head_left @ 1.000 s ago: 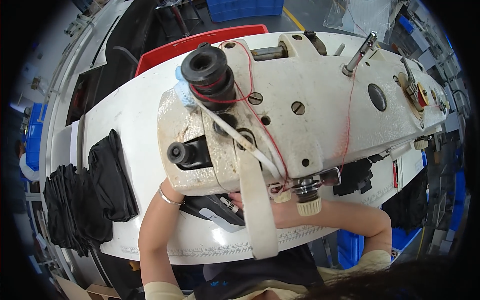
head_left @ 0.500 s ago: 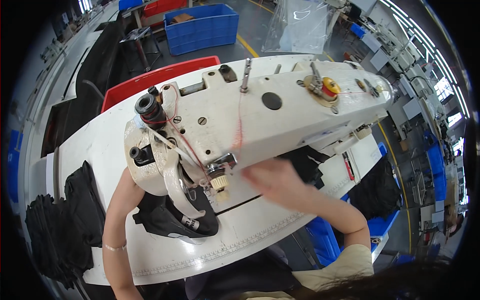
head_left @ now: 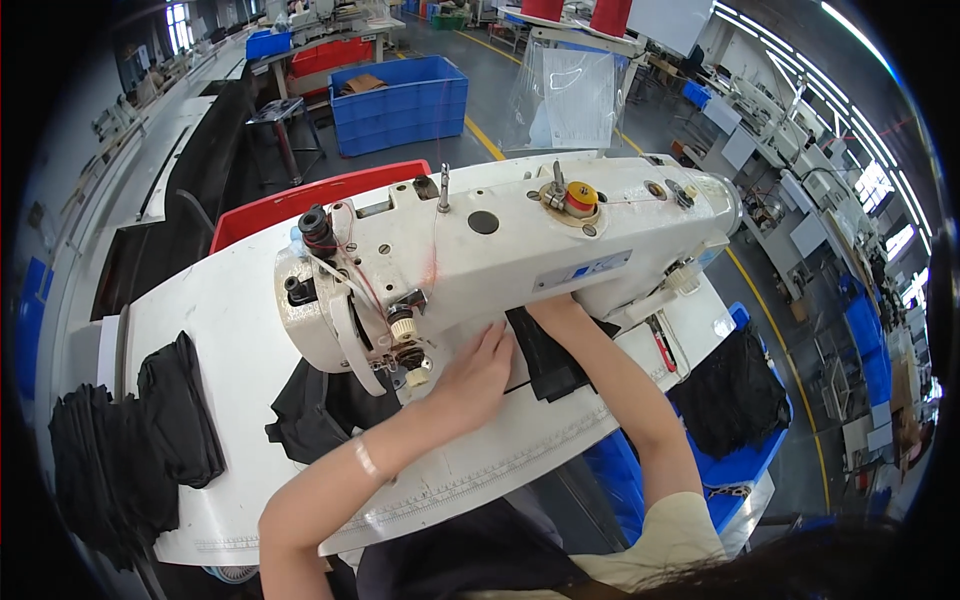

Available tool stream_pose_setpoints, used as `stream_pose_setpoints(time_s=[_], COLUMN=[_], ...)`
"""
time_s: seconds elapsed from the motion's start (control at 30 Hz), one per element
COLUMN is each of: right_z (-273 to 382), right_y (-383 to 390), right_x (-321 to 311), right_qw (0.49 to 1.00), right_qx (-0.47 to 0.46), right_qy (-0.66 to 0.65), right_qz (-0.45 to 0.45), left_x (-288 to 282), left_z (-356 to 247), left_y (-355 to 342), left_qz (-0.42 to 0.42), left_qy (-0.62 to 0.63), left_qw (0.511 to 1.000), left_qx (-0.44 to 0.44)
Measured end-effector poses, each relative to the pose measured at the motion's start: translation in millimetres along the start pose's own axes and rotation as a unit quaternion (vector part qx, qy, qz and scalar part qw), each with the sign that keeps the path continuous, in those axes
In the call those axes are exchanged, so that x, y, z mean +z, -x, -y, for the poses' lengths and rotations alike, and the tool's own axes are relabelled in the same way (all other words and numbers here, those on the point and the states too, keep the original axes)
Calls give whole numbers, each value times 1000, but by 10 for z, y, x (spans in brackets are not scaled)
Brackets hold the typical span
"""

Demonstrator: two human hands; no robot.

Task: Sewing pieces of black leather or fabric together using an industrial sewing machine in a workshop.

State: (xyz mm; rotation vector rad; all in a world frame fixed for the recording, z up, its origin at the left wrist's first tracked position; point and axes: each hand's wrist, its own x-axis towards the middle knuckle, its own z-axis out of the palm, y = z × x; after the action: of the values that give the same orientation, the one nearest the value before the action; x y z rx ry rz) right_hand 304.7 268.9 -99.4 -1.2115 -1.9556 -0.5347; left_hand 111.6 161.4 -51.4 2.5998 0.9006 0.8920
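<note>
A white sewing machine [head_left: 470, 245] stretches across the table in front of me. My left hand [head_left: 480, 372] lies on its bed beside the needle area, fingers stretched out and nothing visible in them. Black cloth pieces [head_left: 543, 362] lie just right of these fingertips. My right hand [head_left: 553, 308] reaches over that cloth and under the machine's arm, which hides its fingers. A dark garment piece [head_left: 305, 412] lies left of the needle area, partly behind the machine head. Red thread runs over the machine top, where a yellow bobbin [head_left: 580, 196] wound with red sits.
Stacked black cloth [head_left: 110, 470] lies at the table's left. Red-handled snips [head_left: 662, 345] rest at the right, near a blue bin [head_left: 735, 465] holding black cloth. Behind the table are a red bin [head_left: 320, 193] and a blue crate [head_left: 400, 105]. A ruler strip [head_left: 470, 488] follows the near edge.
My left hand has come out from behind the machine head and moved right across the bed. My right hand has gone farther under the arm. The view has tilted upward.
</note>
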Motion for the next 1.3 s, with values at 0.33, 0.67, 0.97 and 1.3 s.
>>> stream_pose_setpoints(time_s=[0.33,0.67,0.97,1.3], right_z=[748,994,1831,2650], right_y=[-129,99,418,454], right_x=[-2126,-2765,-2093,-1737], right_qw=[966,560,521,730], right_qx=[127,360,234,194], right_qy=[-77,-644,-619,-635], right_qz=[212,377,539,163], left_x=[744,-518,-1420,-1118], left_z=[812,-796,-1114,-1113], left_y=[-559,-22,1737,1903], left_qz=[-59,205,-10,-259], left_qy=[-89,541,380,405], left_qw=[993,800,860,807], left_qx=[-59,-161,-342,-341])
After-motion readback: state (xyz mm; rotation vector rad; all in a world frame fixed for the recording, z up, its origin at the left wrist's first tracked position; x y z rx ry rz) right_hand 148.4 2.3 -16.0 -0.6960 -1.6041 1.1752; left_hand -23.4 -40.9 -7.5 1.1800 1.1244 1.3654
